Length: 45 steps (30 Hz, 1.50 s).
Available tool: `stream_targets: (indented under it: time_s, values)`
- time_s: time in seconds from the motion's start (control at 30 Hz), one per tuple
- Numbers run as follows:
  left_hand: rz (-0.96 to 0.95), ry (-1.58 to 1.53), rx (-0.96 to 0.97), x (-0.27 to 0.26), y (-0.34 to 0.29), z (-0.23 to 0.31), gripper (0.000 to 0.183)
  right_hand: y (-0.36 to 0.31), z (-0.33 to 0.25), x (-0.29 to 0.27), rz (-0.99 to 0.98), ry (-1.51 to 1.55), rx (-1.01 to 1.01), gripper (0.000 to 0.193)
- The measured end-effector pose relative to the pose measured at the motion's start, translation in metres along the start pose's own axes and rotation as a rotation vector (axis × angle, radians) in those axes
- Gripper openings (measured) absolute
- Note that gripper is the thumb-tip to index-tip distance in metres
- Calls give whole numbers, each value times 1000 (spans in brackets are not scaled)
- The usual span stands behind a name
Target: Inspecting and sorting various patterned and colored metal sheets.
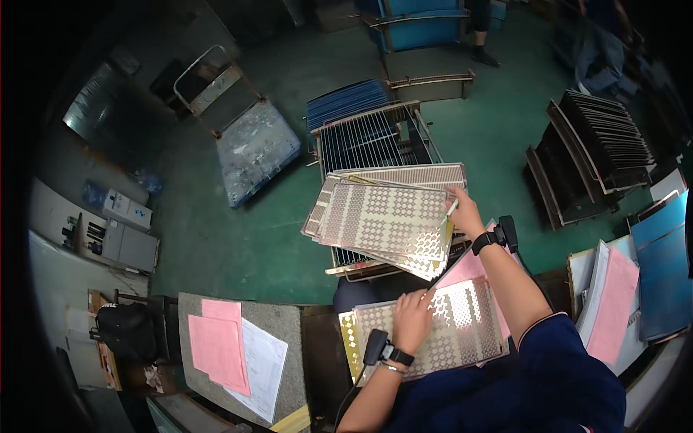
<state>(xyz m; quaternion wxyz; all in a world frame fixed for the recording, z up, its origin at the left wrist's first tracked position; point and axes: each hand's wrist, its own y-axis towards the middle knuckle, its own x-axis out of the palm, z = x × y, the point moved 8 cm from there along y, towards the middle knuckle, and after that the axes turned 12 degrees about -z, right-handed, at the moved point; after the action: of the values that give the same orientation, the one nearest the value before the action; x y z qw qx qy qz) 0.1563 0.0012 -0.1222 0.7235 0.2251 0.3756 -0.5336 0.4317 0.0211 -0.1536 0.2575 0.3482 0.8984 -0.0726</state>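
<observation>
A patterned flat panel point(462, 317), pale with rows of shiny metallic shapes, lies in front of me. My left hand point(413, 321) rests on its upper left part, fingers lying over the surface. Farther off, a fanned stack of similar panels point(386, 213) sits on top of a wire rack point(364, 141). At the stack's right edge is my right hand point(465, 214), closed around a thin white pen-like stick point(452, 207). Pink paper point(462, 270) shows between the near panel and the stack. A yellowish panel edge point(350, 339) sticks out beneath the near panel on the left.
Pink and white sheets point(224, 353) lie on a grey board at left. More pink sheets point(610, 307) and blue panels point(660, 267) stand at right. A flat trolley point(256, 151) and a slotted rack point(592, 155) stand on the green floor. Two people are partly visible beyond.
</observation>
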Motion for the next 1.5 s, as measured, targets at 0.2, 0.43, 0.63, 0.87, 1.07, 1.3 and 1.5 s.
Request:
stream_targets:
  time_s: [0.2,0.43,0.63,0.87,1.07,1.3,1.5]
  values:
    - [-34,-138,8,-11,-1,-7,32,15,-12,9,-12,-317,1,38]
    - [485,-1397,-421,-9,0,-105,48,4,-3,-1,29,62,77,28]
    - [544,-1776,-378,-18,-5,-127,43,-40,-55,15,-447,413,208,40]
    - [686,-1481,-63,-94,-16,-48,42,-111,-99,-16,-564,693,28,41]
    - [483,-1386,0,-118,-24,-4,42,-140,-111,-30,-486,803,190,35]
    - [451,-1377,-6,-126,-23,19,45,-155,-114,-44,-228,824,88,29]
    - [460,-1371,11,-123,-24,19,49,-167,-124,-51,-146,986,62,30]
